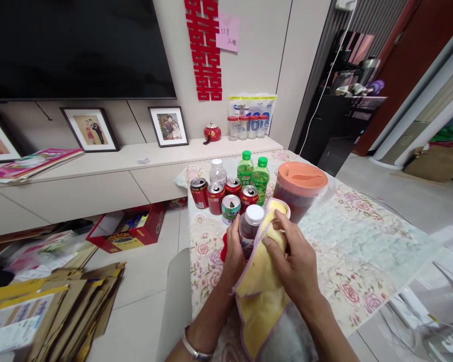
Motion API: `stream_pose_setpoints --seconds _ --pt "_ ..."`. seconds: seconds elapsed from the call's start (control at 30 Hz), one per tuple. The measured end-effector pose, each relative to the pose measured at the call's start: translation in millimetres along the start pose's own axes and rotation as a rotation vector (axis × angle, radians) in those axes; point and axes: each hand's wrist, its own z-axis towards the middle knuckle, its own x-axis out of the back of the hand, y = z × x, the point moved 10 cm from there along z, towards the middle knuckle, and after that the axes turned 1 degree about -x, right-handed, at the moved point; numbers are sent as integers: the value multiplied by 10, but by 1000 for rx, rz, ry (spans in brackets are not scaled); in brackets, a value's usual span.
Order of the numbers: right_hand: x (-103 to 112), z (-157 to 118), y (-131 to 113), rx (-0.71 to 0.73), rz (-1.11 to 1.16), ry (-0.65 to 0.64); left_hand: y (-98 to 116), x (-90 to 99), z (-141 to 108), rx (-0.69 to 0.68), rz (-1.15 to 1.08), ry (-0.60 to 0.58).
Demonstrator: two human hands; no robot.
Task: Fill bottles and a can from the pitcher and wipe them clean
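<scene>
My left hand (234, 249) is closed around a clear plastic bottle (248, 229) with a white cap and dark contents. In my right hand (296, 256) is a yellow cloth (262, 266) with a purple edge, pinched between thumb and fingers against the bottle's right side. Part of the bottle is covered by the cloth. Just beyond stand a green can (231, 208), several red cans (216, 197), a white-capped bottle (218, 172) and two green-capped bottles (260, 178). A red object (224, 247) shows partly behind my left hand.
A large pitcher with an orange lid (302, 176) stands right of the cans on the flowered tablecloth (362, 256). Behind is a white cabinet (136, 161) with framed photos (168, 126) and jars (252, 128). Flattened cardboard (75, 311) and a red box (130, 229) lie on the floor at left.
</scene>
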Motion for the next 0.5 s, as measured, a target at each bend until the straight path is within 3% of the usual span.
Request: stream_pose_setpoints --seconds 0.17,0.27,0.4,0.5 --pt "-306 -115 295 -68 35 -141 96 16 3 -98 94 73" --pt "-429 -187 426 -102 57 -230 98 -12 -4 -54 62 38" --pt "-428 -197 505 -152 113 -235 55 -66 17 25 -16 -49" --pt "-294 -189 534 -201 189 -150 96 1 71 4 20 11"
